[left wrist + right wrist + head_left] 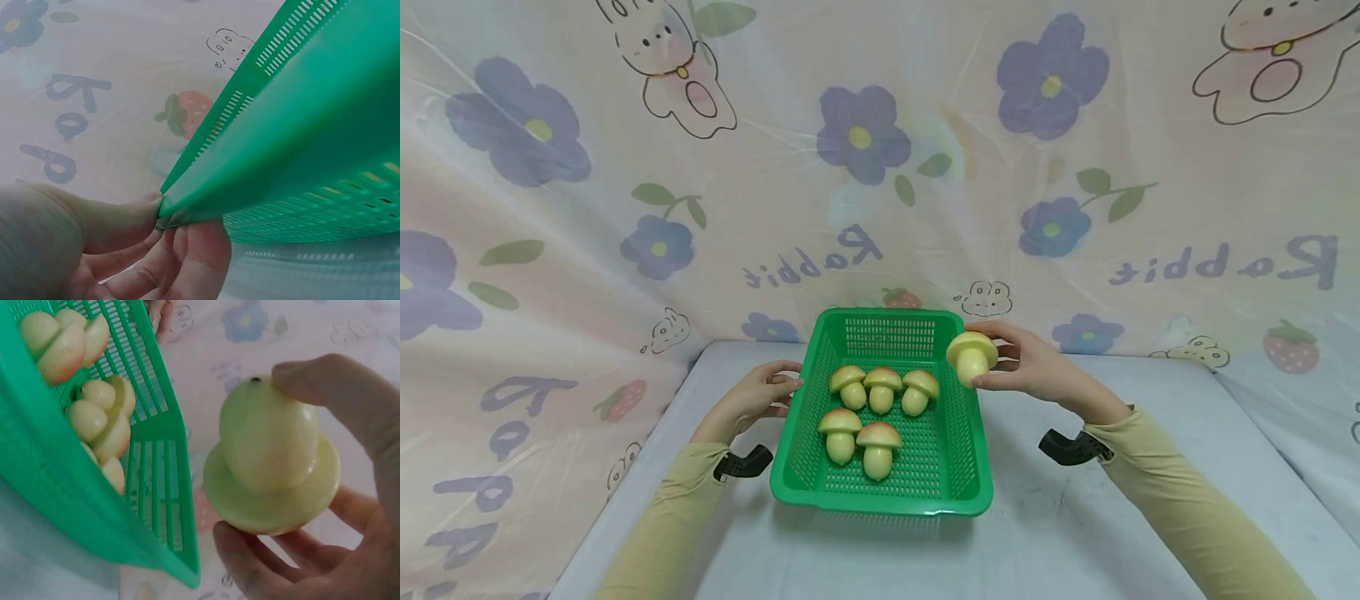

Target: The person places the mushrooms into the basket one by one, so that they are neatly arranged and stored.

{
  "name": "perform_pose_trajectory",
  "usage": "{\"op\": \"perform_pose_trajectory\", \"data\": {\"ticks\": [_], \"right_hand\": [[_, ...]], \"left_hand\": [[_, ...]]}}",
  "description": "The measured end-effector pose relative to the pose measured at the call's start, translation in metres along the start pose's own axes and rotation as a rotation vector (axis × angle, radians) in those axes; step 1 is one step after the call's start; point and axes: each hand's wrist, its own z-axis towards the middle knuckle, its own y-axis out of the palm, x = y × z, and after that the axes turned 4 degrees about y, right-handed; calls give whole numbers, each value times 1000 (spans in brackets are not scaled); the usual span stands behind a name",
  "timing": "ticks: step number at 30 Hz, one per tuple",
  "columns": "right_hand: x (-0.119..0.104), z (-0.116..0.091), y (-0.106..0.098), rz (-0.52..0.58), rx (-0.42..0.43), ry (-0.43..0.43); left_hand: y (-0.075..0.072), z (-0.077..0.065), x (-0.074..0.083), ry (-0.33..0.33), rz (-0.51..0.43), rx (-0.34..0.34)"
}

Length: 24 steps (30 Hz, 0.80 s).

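A green plastic basket (880, 505) stands on the table, tilted in the head view. Inside it lie several toy mushrooms (877, 450) with yellowish stems and reddish-brown caps. My left hand (758, 396) pinches the basket's left rim between thumb and fingers, as the left wrist view shows close up at the rim (206, 194). Beside the right rim, my right hand (1030, 367) holds one more toy mushroom (973, 357), thumb on the stem's end and fingers under the cap. That mushroom (272, 450) appears stem-up in the right wrist view, apart from the basket.
A white table (1075, 533) lies under the basket. Behind it hangs a curtain (925, 208) printed with flowers, rabbits and strawberries. Dark wrist-worn devices (1075, 447) stick out from both sleeves.
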Motion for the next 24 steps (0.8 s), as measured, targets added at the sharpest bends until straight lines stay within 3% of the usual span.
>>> {"op": "perform_pose_trajectory", "data": {"ticks": [9,24], "right_hand": [[-14,14,24,-152,-121,-51],[-16,36,66,-546,-253,-42]], "left_hand": [[0,0,1,2,0,1],[1,0,1,9,3,-3]]}}
